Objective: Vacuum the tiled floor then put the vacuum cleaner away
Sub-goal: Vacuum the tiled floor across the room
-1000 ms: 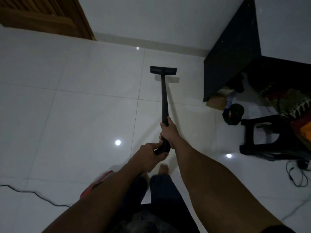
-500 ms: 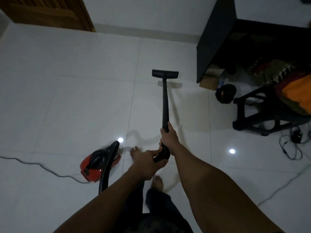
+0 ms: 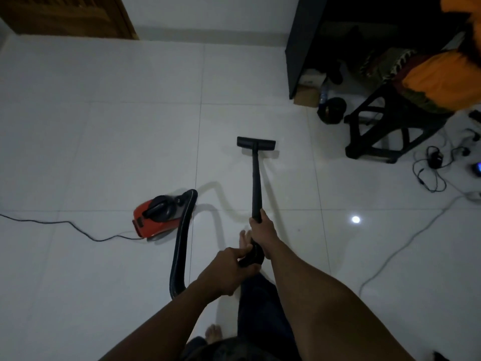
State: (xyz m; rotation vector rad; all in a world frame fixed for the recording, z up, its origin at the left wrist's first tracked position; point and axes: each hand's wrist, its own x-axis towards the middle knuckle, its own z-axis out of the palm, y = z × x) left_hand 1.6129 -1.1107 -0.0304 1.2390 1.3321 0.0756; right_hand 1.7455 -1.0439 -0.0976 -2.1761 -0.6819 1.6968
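A black vacuum wand (image 3: pixel 256 183) slants away from me to its flat floor nozzle (image 3: pixel 256 143), which rests on the white tiled floor (image 3: pixel 117 142). My right hand (image 3: pixel 261 226) grips the wand's lower end. My left hand (image 3: pixel 229 269) grips the curved black handle just behind it. A black hose (image 3: pixel 182 246) loops from the handle to the red and black vacuum body (image 3: pixel 156 217), which sits on the floor to my left.
The vacuum's power cord (image 3: pixel 65 224) trails off to the left. A black cabinet (image 3: pixel 296 48) and a black stool (image 3: pixel 385 131) with orange cloth stand at the right. Loose cables (image 3: pixel 429 173) lie on the floor there. A wooden door (image 3: pixel 67 16) is at top left.
I have stepped back, pulling the nozzle away from the wall and the cabinet. The red vacuum body and its hose have come fully into view at my left. Both hands keep their grip.
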